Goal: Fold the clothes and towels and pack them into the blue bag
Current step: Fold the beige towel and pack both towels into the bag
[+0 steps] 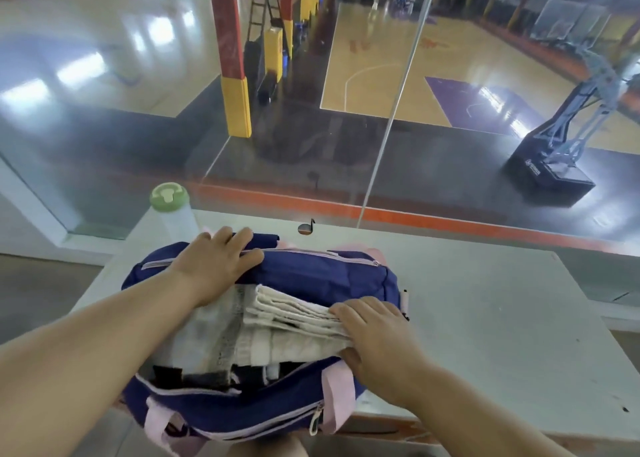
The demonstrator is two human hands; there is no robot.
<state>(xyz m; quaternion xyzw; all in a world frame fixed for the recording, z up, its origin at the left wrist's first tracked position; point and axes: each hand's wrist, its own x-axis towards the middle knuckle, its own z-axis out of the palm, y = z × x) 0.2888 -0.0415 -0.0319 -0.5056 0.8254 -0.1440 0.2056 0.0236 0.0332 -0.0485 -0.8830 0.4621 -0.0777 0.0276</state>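
Observation:
The blue bag [311, 276] with pink straps and zips lies open on the grey table [485, 304], close to its near edge. Folded cloth fills its opening: a grey towel [204, 335] on the left and a stack of cream folded clothes [291, 321] on the right, with dark fabric underneath. My left hand [214, 266] lies flat on the bag's far flap, fingers spread, pressing it back. My right hand [377, 339] rests on the right end of the cream stack, fingers curled over it, thumb under its edge.
A clear bottle with a green lid [169, 200] stands at the table's far left corner behind the bag. A glass wall rises just beyond the table, with a basketball court below. A small cable hole [304, 228] sits near the table's far edge.

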